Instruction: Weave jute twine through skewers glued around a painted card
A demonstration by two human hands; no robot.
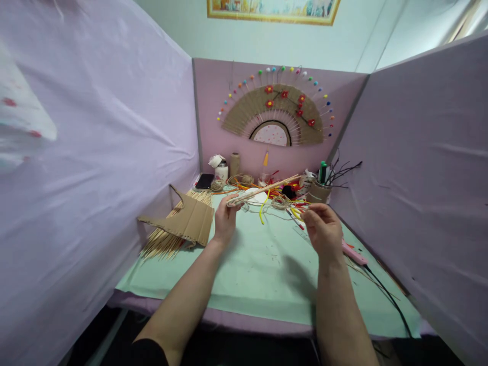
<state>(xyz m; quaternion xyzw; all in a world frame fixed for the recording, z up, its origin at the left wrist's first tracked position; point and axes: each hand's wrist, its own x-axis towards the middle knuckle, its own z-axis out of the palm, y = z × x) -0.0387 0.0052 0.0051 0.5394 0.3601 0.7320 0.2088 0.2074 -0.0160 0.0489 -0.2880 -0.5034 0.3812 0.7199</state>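
My left hand (225, 222) is closed around one end of a few thin wooden sticks (272, 189), which slant up and to the right above the table. The gripped end looks wrapped in something pale, too small to make out. My right hand (324, 229) is raised on the other side with thumb and fingers pinched together. A thin strand of twine (275, 214) stretches between the two hands, and its end appears to be in the right-hand pinch. Behind the sticks lies a loose coil of twine (281, 203).
Cut cardboard (192, 218) rests on many thin sticks (162, 245) at left. A pink glue gun (354, 252) with a black cord lies at right. Along the back are a phone (205, 181), a twine spool (235, 165) and a can (318, 192). A decorated fan (244, 112) hangs behind.
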